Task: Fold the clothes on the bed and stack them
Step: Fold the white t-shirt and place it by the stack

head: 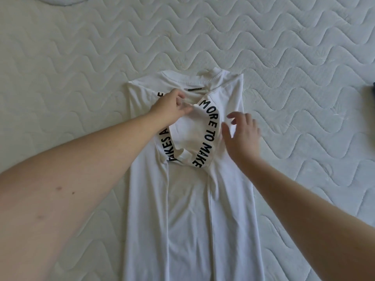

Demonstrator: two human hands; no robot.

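The mattress (284, 47) was bare, white and quilted in wavy lines, and it filled nearly the whole view. A white shirt (188, 209) lay flat in the middle of it, collar away from the person, both sides folded in so it made a long narrow strip running down towards them. Black lettering curved across the folded parts near the chest.

The left hand (170, 107) pinched a small fold of the cloth just under the collar, fingers curled on it. The right hand (240, 128) was beside it, over the shirt's right edge, fingers spread and slack, gripping nothing; I could not tell whether it touched the cloth.

A grey bit of fabric (65, 1) showed at the top left corner, and something dark (373, 89) at the right edge.
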